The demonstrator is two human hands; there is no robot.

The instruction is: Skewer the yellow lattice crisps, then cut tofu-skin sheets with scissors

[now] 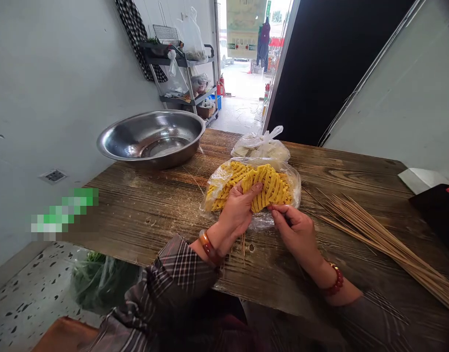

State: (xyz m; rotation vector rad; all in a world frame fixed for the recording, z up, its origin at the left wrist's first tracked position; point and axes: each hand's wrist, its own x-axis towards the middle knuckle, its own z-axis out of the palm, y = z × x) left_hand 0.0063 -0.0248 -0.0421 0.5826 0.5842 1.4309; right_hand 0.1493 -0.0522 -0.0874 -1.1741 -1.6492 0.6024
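Between the thumb and fingers of my left hand (pixel 239 208) is a yellow slit-cut food piece (pixel 266 186), raised over the bag and fanned into strips. My right hand (pixel 295 227) is closed in a pinch at the lower right edge of this piece. A thin stick, which looks like a bamboo skewer (pixel 271 207), shows at its fingertips; most of it is hidden. Behind both hands an opened clear plastic bag (pixel 296 183) holds more of the yellow slit pieces (pixel 224 183). A few thin sticks (pixel 243 247) lie on the table below my left hand.
Many bamboo skewers (pixel 385 234) lie in a loose bundle on the wooden table (pixel 151 210) at right. A large steel basin (pixel 151 159) stands at the back left. Behind the food is a knotted plastic bag (pixel 261 146). A shelf cart (pixel 198 98) stands by the doorway.
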